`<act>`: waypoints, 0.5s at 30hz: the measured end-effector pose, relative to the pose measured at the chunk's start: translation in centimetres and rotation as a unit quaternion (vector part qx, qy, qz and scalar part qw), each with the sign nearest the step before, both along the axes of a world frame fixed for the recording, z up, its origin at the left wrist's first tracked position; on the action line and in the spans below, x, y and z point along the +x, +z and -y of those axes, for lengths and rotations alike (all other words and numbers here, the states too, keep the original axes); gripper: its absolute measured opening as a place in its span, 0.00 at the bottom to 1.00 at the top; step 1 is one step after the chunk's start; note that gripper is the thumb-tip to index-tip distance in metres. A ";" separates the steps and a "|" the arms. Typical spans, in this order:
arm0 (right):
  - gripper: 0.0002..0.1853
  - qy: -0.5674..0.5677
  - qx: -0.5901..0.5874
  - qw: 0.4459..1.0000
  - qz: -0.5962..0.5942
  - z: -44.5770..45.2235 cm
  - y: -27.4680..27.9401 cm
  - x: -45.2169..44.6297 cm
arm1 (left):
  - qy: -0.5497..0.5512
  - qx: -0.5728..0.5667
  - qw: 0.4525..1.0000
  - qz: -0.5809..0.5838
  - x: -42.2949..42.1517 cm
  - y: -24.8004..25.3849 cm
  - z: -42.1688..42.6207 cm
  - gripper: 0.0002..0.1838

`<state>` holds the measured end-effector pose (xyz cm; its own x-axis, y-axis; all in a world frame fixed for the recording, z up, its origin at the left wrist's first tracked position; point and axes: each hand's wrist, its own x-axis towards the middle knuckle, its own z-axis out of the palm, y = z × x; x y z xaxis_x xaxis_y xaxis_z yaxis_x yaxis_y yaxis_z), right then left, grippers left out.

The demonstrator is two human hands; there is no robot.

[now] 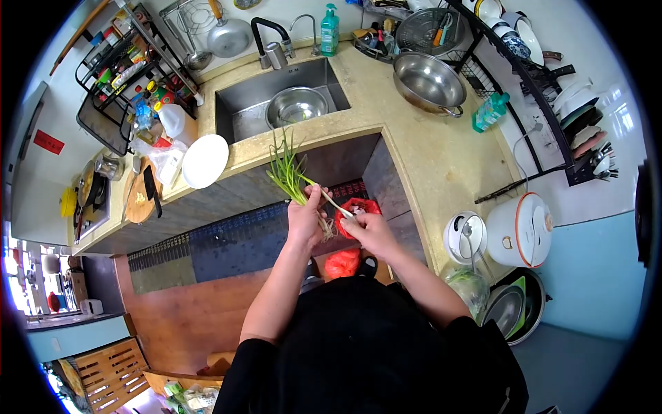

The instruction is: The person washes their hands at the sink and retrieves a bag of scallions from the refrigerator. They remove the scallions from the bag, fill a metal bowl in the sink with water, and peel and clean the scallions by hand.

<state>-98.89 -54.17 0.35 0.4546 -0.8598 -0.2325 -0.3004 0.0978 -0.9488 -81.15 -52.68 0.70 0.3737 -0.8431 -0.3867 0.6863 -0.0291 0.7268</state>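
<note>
My left hand (305,219) is closed around a bunch of scallions (284,171), with the green leaves pointing up and away and the stringy roots hanging below. My right hand (374,236) pinches the pale lower end of a single scallion stalk (336,204), which slants across from the bunch. Just behind and under my right fingers is an open red plastic bag (369,206) with some whitish bits inside, too small to name. Another red bag (343,263) lies lower, between my feet.
Ahead, a steel sink (236,114) holds a metal bowl (296,108). A white plate (205,161) sits near the counter's front edge. Left of it, a knife (152,191) rests on a round cutting board (141,202). A steel pan (429,79) and white rice cooker (520,229) stand right.
</note>
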 end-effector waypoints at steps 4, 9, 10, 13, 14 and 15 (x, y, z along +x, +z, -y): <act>0.19 -0.018 -0.068 0.998 0.008 -1.4 -1.0 0.6 | 0.012 0.011 0.999 0.047 0.0 0.0 0.0 0.06; 0.19 0.016 -0.082 0.996 0.003 -1.7 -0.8 0.4 | 0.070 0.046 0.995 0.045 0.3 -2.1 0.4 0.07; 0.19 0.017 -0.067 0.998 0.009 -2.1 -0.9 0.0 | 0.093 0.052 0.994 0.032 0.5 -2.7 0.6 0.07; 0.19 0.010 -0.017 1.000 0.000 -3.4 -1.5 -1.9 | 0.126 0.057 0.990 0.018 1.8 -3.5 1.1 0.08; 0.19 0.007 0.001 1.000 -0.007 -3.8 -1.9 -2.9 | 0.135 0.043 0.990 0.013 2.5 -3.9 1.2 0.08; 0.19 -0.009 0.027 1.000 -0.005 -4.3 -2.4 -3.8 | 0.144 0.030 0.989 0.008 3.0 -3.7 1.2 0.08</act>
